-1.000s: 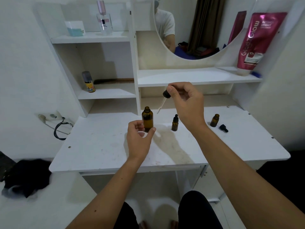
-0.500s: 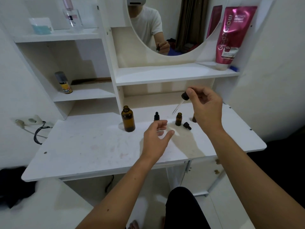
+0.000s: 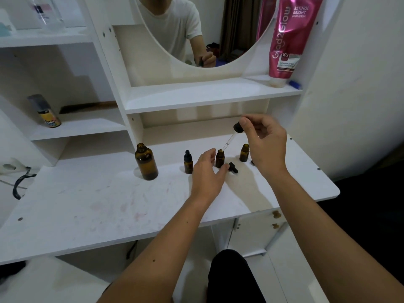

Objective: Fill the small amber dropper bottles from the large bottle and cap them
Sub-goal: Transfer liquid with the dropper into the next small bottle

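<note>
Pinching dropper (image 3: pixel 232 136) bulb, right hand (image 3: pixel 265 143) aims glass tip at middle small bottle (image 3: pixel 219 159) mouth on desk (image 3: pixel 87 204). Left hand (image 3: pixel 207 171) open, fingers beside bottle, not gripping. Risk: unsteadied bottle tips, tilted tip misses, liquid spills. Large bottle (image 3: pixel 146 162) uncapped, well left.

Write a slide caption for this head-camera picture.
Right hand aims a dropper into a small open amber bottle beside the left hand.
</note>
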Motion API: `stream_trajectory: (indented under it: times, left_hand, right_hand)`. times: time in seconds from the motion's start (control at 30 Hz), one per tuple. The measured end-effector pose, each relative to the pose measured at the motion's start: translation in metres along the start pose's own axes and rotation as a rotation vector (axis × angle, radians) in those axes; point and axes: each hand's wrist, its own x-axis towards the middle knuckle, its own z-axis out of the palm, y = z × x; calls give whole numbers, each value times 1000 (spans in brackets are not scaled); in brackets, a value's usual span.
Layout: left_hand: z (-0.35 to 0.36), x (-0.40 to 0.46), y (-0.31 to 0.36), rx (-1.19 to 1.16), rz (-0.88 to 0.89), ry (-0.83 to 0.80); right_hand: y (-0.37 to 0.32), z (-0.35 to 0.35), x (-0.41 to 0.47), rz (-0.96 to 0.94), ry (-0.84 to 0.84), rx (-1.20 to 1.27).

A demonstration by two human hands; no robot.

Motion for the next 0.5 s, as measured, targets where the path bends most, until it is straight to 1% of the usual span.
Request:
stream_trajectory:
  times: [0.23, 0.37, 0.5]
  left_hand:
    - [-1, 4, -2, -39, 78, 48]
    - [-1, 5, -4, -30, 95, 44]
    - [-1, 5, -7, -9, 102, 39]
  right_hand:
    - [9, 9, -2, 14, -74, -27]
    - [10, 16, -3, 35, -59, -57]
    - [4, 18, -2, -12, -67, -82]
